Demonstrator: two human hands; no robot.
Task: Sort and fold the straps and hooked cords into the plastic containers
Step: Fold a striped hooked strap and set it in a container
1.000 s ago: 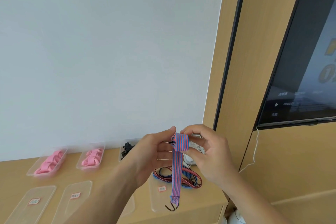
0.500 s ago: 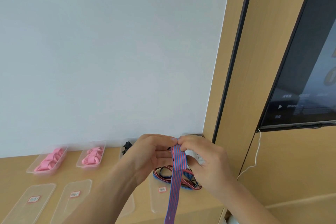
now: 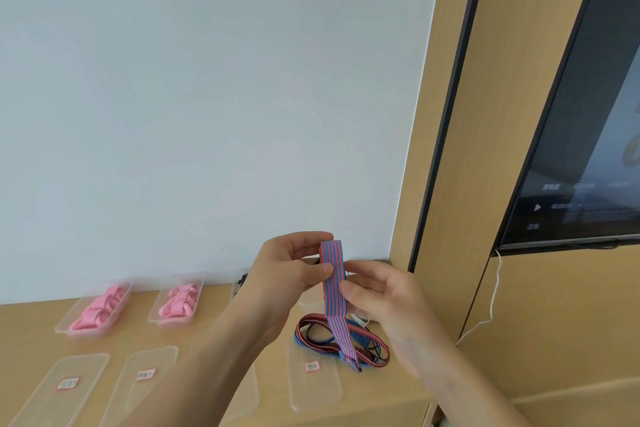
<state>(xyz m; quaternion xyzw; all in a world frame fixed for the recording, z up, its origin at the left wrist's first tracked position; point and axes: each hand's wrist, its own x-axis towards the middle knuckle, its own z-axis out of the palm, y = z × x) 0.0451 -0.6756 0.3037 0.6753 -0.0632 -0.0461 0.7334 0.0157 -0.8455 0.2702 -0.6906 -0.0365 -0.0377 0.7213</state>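
Striped cord (image 3: pixel 333 282) pinched at its top fold by left hand (image 3: pixel 289 274), right hand (image 3: pixel 375 298) pinching lower; keep folds even, tail taut.

The strap (image 3: pixel 334 291) runs in fine red and blue lengthwise stripes, as do the cords (image 3: pixel 313 334) piled on the pale wood bench (image 3: pixel 41 315). Two clear containers (image 3: pixel 93 310) hold pink straps (image 3: pixel 178 300). The clear lids (image 3: pixel 313 388) bear white labels edged in red.
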